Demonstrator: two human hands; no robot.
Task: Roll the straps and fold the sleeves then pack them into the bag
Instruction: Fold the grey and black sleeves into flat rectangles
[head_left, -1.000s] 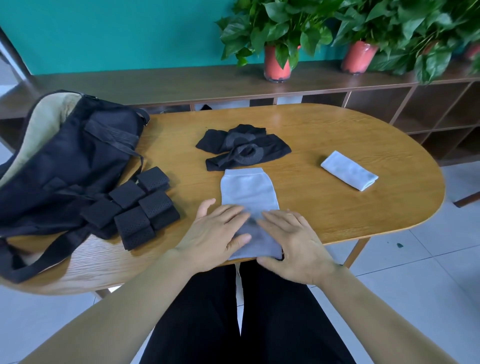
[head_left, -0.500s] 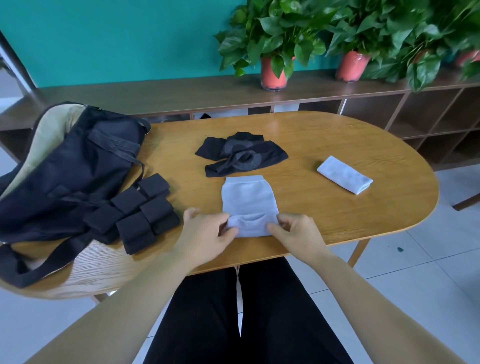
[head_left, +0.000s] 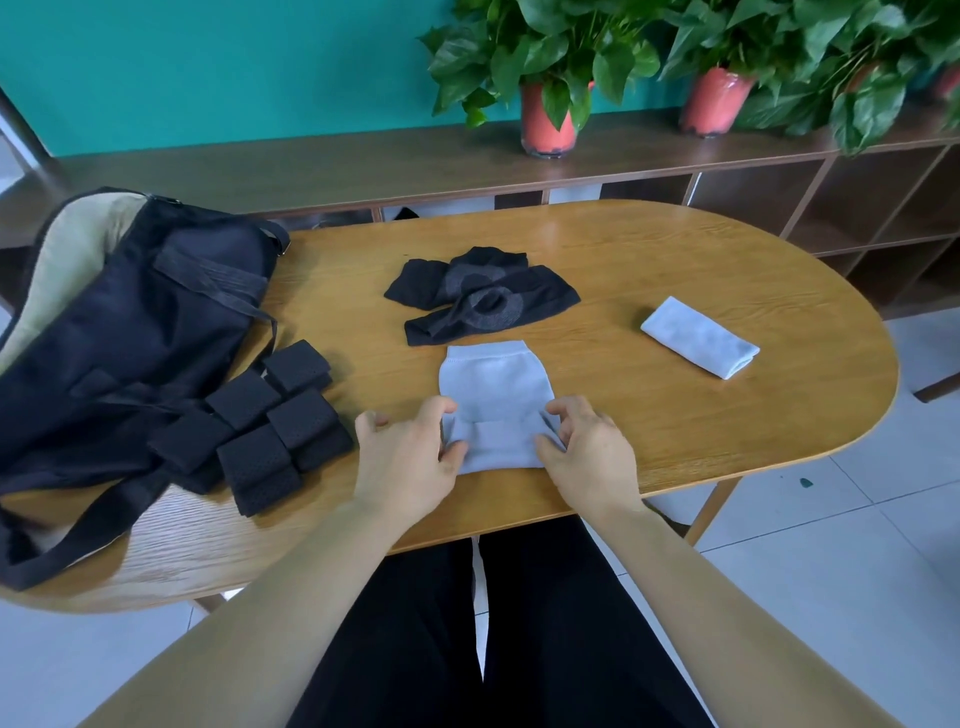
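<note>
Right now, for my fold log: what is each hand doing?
Left hand: pinching the sleeve's left edge.
Right hand: pinching its right edge.

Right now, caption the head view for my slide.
Left hand and right hand fold a light blue sleeve on the table, rolled black straps and bag alongside.

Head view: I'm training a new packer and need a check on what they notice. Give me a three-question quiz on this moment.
1. True or false: the left hand and right hand both pinch the light blue sleeve.
2. Where do the rolled black straps lie?
A. on the table, beside the bag
B. inside the bag
C. in the hands
3. Fill in: the folded sleeve lies untouched on the person's ____ side.

Key: 1 true; 2 A; 3 right.
</note>
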